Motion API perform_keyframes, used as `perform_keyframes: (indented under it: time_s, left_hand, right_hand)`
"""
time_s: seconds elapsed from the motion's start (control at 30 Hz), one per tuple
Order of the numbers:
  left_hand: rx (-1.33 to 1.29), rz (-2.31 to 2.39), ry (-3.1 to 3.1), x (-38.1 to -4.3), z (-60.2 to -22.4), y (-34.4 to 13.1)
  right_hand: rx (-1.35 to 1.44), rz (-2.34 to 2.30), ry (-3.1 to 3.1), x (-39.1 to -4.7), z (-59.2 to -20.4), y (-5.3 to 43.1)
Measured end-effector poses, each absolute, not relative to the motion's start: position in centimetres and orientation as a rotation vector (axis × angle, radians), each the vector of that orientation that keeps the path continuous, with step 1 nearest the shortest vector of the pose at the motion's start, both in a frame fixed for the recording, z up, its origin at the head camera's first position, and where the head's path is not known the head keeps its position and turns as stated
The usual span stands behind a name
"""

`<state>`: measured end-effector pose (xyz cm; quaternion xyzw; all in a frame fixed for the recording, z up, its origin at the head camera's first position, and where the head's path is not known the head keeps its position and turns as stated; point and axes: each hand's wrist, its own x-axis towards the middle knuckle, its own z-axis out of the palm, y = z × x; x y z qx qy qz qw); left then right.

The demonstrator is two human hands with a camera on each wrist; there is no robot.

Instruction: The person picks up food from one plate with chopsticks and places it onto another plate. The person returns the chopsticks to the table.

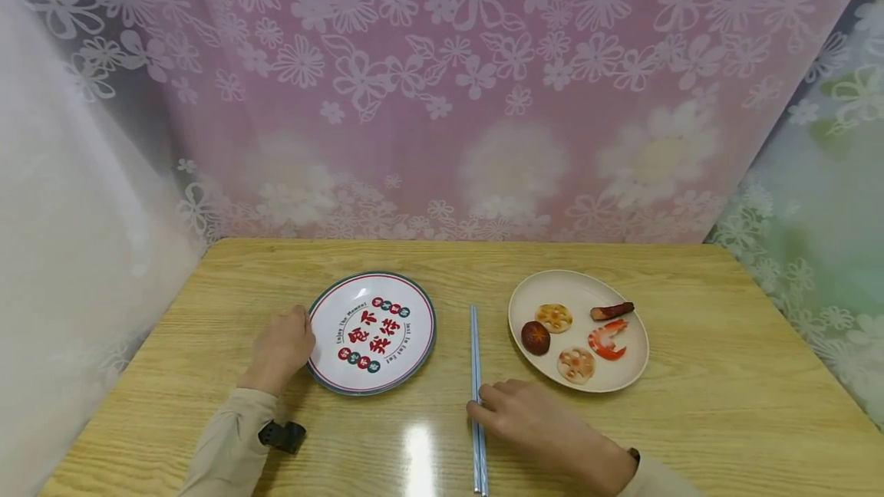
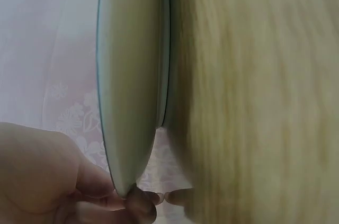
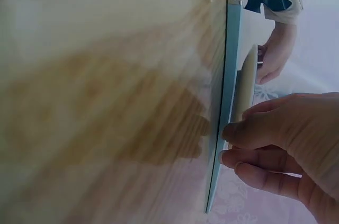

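Observation:
A white plate (image 1: 410, 328) with red and green lettering and a dark green rim sits at left centre. My left hand (image 1: 282, 345) grips its left rim; in the left wrist view the fingers (image 2: 140, 205) curl around the edge from below. A pair of light blue chopsticks (image 1: 475, 351) lies lengthwise between the two plates. My right hand (image 1: 528, 416) pinches them around the middle, thumb and fingertips bent over them. In the right wrist view, the chopsticks (image 3: 229, 70) run along the tabletop beside the thumb and fingertips.
Right of the chopsticks, a cream plate (image 1: 625, 374) carries two lotus root slices (image 1: 554, 318), a brown mushroom cap (image 1: 536, 337), a shrimp (image 1: 608, 340) and a dark reddish-brown stick-shaped piece (image 1: 611, 311). Behind the wooden table (image 1: 470, 255) hangs a pink floral curtain (image 1: 414, 136).

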<state>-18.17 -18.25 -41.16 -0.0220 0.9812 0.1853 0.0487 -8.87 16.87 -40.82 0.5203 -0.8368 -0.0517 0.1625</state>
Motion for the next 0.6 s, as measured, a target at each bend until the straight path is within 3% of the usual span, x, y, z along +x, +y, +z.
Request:
perform_keyframes:
  time_s: [0.6]
  left_hand:
    - [-0.060, 0.537, 2.893, -18.4, -41.5, -18.6]
  right_hand:
    - [1.616, -0.431, -2.304, -9.6, -40.2, 15.7]
